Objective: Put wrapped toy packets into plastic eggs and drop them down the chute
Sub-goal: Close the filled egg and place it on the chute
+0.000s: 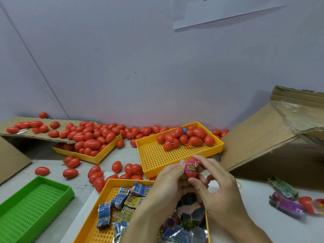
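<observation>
Closest to me, a yellow perforated plastic tray [105,204] holds the wrapped toy packets [122,199]. Above it, the left hand [168,183] and right hand [215,188] together pinch a red plastic egg with a pink label [192,168]. Farther back, another yellow tray [157,155] holds loose red eggs [191,136]; a cardboard chute [273,141] slopes at the surface's right edge.

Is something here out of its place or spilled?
Yes. Many red eggs lie loose on the table, outside the yellow trays. One blue egg sits among red ones in the far tray. Both hands hold one egg.
</observation>
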`<action>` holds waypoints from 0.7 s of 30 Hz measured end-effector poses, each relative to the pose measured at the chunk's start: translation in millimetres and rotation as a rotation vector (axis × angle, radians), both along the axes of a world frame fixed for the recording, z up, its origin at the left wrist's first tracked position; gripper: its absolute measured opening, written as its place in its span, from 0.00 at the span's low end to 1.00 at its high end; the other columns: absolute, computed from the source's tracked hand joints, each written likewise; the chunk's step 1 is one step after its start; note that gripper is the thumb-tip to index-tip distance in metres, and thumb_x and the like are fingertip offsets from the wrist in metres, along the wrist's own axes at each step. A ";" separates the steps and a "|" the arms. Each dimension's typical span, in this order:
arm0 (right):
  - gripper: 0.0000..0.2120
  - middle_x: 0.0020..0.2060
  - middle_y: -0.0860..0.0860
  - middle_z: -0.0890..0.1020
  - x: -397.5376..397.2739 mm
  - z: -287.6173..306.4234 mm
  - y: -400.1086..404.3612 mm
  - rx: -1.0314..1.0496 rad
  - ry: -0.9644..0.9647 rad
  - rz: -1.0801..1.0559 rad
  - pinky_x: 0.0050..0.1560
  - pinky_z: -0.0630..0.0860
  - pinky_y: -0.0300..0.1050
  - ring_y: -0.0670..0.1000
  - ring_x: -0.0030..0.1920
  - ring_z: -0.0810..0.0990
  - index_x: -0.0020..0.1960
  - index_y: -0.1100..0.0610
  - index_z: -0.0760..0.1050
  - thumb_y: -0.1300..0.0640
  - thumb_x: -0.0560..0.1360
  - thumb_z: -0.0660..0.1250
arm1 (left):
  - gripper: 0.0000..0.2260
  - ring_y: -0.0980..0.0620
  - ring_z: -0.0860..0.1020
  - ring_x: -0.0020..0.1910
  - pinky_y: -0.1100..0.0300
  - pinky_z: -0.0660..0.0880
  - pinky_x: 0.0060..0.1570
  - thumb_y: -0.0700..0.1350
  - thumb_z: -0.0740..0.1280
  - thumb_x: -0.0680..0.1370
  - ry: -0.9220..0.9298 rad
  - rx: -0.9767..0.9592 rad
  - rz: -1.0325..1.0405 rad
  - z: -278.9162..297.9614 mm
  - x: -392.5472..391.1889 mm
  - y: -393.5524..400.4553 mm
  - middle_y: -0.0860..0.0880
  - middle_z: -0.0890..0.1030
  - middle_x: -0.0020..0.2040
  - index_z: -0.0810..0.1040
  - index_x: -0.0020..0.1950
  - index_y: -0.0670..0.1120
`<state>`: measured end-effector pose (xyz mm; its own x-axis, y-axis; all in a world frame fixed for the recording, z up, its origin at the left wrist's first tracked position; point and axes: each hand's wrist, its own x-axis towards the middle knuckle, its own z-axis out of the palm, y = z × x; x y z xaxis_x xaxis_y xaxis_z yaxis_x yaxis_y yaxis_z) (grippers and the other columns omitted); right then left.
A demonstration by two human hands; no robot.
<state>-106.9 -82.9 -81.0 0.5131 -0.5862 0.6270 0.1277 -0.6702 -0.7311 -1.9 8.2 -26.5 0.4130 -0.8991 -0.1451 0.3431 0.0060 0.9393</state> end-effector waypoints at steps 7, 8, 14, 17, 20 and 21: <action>0.25 0.55 0.40 0.79 -4.9 -0.8 -1.1 0.068 0.003 0.049 0.43 0.74 0.35 0.50 0.56 0.78 0.71 0.42 0.69 0.41 0.75 0.64 | 0.20 0.43 0.84 0.43 0.53 0.82 0.48 0.52 0.61 0.78 0.067 -0.032 0.010 -0.9 4.3 2.0 0.37 0.84 0.42 0.87 0.45 0.39; 0.25 0.55 0.41 0.79 -5.2 -0.2 -0.7 0.078 0.005 0.053 0.42 0.75 0.35 0.50 0.55 0.78 0.71 0.42 0.69 0.41 0.75 0.64 | 0.19 0.43 0.84 0.44 0.53 0.82 0.48 0.52 0.61 0.77 0.065 -0.030 0.019 -1.5 4.3 1.3 0.37 0.84 0.43 0.87 0.45 0.39; 0.19 0.50 0.44 0.81 -9.0 0.8 -6.8 0.244 -0.040 0.035 0.46 0.79 0.51 0.48 0.53 0.80 0.66 0.43 0.73 0.49 0.76 0.63 | 0.13 0.43 0.85 0.48 0.57 0.81 0.45 0.46 0.74 0.73 -0.053 -0.080 0.141 -3.3 1.9 -1.9 0.39 0.85 0.49 0.79 0.52 0.41; 0.18 0.49 0.46 0.82 -10.7 2.1 -8.2 0.316 -0.050 0.025 0.47 0.79 0.55 0.49 0.52 0.80 0.64 0.41 0.74 0.47 0.75 0.62 | 0.17 0.48 0.85 0.45 0.60 0.80 0.44 0.49 0.77 0.68 -0.290 -0.047 0.200 -5.3 -1.0 -1.6 0.47 0.86 0.45 0.78 0.51 0.44; 0.17 0.48 0.44 0.81 -10.6 2.5 -8.1 0.342 -0.030 0.032 0.46 0.79 0.49 0.48 0.52 0.80 0.63 0.40 0.74 0.46 0.75 0.61 | 0.16 0.49 0.85 0.43 0.62 0.80 0.42 0.50 0.77 0.69 -0.401 -0.039 0.216 -2.6 -4.2 -1.0 0.47 0.86 0.45 0.78 0.50 0.45; 0.17 0.48 0.43 0.81 -10.3 2.2 -8.8 0.358 -0.025 0.032 0.45 0.78 0.46 0.48 0.52 0.80 0.63 0.40 0.75 0.46 0.75 0.61 | 0.17 0.49 0.85 0.44 0.62 0.80 0.42 0.52 0.76 0.69 -0.431 -0.038 0.218 -2.1 -5.2 -1.1 0.47 0.86 0.45 0.78 0.51 0.45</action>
